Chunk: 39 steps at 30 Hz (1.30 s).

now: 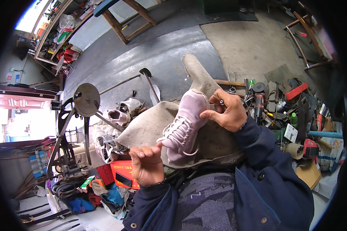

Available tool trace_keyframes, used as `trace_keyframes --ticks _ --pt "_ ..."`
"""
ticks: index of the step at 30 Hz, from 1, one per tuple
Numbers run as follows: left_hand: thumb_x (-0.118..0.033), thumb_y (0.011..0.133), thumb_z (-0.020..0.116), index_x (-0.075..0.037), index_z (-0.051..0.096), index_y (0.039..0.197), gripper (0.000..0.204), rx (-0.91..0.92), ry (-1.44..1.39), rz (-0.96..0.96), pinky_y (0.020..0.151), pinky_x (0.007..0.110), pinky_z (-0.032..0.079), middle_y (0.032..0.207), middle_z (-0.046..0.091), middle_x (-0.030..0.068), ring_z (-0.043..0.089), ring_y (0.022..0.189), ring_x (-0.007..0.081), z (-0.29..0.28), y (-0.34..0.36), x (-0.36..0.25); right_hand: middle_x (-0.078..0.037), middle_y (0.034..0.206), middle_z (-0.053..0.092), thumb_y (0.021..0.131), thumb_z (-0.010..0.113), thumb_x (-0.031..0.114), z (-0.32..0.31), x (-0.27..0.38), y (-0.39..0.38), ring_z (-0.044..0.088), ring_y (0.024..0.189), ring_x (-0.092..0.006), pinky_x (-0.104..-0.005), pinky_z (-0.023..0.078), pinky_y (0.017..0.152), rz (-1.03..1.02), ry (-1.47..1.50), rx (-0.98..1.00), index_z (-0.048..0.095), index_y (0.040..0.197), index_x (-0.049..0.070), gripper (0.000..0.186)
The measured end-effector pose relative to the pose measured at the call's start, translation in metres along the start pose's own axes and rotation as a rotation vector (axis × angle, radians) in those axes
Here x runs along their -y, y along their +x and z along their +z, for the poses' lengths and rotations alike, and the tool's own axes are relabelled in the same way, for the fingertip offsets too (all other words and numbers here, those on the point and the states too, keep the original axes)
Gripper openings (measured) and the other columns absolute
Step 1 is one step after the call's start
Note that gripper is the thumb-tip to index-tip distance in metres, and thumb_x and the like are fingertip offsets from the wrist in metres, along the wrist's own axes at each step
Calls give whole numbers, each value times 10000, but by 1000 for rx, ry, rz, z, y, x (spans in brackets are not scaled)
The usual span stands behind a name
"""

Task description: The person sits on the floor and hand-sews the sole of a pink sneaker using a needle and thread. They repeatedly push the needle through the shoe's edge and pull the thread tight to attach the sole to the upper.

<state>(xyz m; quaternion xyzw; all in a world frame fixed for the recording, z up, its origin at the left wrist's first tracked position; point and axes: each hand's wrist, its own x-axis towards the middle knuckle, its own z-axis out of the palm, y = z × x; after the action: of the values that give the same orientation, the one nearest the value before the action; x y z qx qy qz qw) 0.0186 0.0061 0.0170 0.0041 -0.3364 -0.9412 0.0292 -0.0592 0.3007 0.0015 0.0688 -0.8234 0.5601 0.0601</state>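
A grey concrete floor (158, 54) is seen across the far half of the scene, with a worn mat (250, 42) laid on it at far right. A hand-cranked stitching machine with a large flywheel (86, 100) is set at the left, on a dark metal frame. A heap of tools and boxes (293, 119) is piled at the right. A coarse beige cloth (150, 123) is spread over the lap, in the near middle. A pale pink lace-up sneaker (185, 125) is held on that cloth, toe pointed near-left, heel raised far-right. A second shoe (117, 115) is left on the floor, between machine and cloth. A red box (123, 173) is placed near left, just below the cloth edge.

The right hand (227, 111) is closed on the sneaker's heel, with a small metal tool pinched at the fingertips. The left hand (146, 163) is loosely curled, its index fingertip touching the sneaker's toe; nothing is grasped.
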Motion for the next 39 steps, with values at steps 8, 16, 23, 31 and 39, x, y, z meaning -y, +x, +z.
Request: trace_keyframes --ticks 8,16,23,31,39 --pt "-302 1089 543 -107 554 896 275 -297 116 -118 680 387 511 652 355 -16 370 557 135 -43 -12 -41 -58 598 554 732 965 373 6 -9 -2 496 519 -119 -298 416 495 -1 -79 -25 605 807 37 498" --pt "-309 1091 532 -98 528 815 348 -627 240 -310 554 356 409 574 320 -22 275 465 117 -58 -65 -57 -119 622 646 739 961 312 18 -16 1 607 513 -172 -316 456 487 -47 -40 -46 573 732 40 474" --pt "-320 1099 515 -109 528 819 351 -678 166 -441 583 361 418 572 278 -28 259 471 119 -60 -94 -55 -126 613 627 746 960 283 20 -12 9 567 500 -156 -317 454 491 56 -11 27 576 734 28 461" --pt "-311 1111 488 -66 566 890 339 -472 143 -257 771 521 639 715 546 72 579 574 237 -100 -89 -85 -81 594 612 764 948 275 14 -8 5 553 518 -126 -304 442 497 -67 -92 -25 575 755 28 448" --pt "-196 981 678 -49 524 1418 485 -121 1500 27 977 386 539 1451 549 189 601 1270 280 -40 7 -114 -56 715 652 829 904 227 3 -11 -3 580 638 -102 -287 468 589 -10 40 -3 647 862 13 336"
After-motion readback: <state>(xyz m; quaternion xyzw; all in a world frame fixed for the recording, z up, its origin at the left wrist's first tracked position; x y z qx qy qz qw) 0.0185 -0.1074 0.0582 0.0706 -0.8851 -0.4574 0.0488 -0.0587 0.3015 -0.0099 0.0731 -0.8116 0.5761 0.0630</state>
